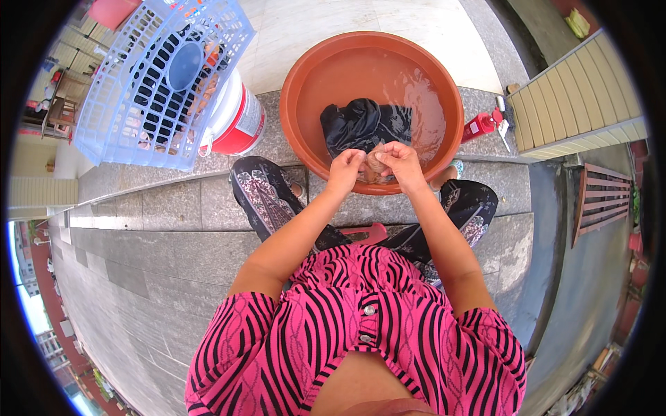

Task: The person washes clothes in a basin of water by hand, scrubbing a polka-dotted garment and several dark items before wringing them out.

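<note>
Over the near rim of an orange-brown plastic basin (292, 104), both hands grip a small wet piece of tan, sheer fabric (374, 165). My left hand (346, 167) pinches its left side between thumb and fingertips. On its other side, my right hand (401, 162) holds the fabric the same way. The cloth's lower end hangs close to the water; whether it touches is hard to tell. Dark wet clothing (359, 122) lies bunched in the shallow water, just beyond my hands, partly above the surface.
At left, a blue plastic laundry basket (119, 119) with clothes sits tilted by a red-and-white bucket (239, 122). Right of the basin lie a red pump bottle (478, 126) and a white-handled brush (503, 130). A pink stool (367, 233) shows beneath me. Stone steps (171, 208) run below.
</note>
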{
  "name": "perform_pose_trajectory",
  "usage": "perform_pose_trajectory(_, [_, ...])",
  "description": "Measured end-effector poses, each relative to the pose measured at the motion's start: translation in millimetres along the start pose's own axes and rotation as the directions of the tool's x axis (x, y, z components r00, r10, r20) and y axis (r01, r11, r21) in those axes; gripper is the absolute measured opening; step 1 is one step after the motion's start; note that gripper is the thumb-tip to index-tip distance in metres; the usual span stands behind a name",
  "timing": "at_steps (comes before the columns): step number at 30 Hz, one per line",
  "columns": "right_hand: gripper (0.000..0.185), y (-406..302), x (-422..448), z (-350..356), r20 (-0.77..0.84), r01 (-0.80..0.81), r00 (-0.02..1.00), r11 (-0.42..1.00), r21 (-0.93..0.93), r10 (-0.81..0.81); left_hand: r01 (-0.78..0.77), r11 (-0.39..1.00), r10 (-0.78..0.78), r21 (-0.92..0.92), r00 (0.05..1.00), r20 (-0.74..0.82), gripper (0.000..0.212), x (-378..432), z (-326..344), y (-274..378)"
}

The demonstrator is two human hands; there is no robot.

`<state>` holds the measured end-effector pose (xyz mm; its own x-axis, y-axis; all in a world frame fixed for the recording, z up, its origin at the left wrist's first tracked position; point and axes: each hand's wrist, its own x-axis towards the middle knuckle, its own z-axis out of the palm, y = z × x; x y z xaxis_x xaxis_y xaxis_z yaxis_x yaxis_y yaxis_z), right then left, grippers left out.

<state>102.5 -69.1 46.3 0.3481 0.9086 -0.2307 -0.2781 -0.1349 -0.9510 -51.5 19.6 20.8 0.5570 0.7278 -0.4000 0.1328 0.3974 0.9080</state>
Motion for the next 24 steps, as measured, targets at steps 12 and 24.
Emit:
perform_pose_trajectory(12, [0.058,-14.9,27.9,-6.5,-0.169,0.071,0.964,0.812,-0.579,-0.205,0.121,0.993,-0.119,0.003,0.970,0.210,0.019,-1.2,5.1,-7.7])
perform_pose_trajectory(24, [0.023,50.4,-7.9,3.6,-0.095,-0.130,0.987,0.991,0.021,0.132,0.444,0.823,-0.412,-0.356,0.896,0.165,0.017,2.3,-12.1,-23.5])
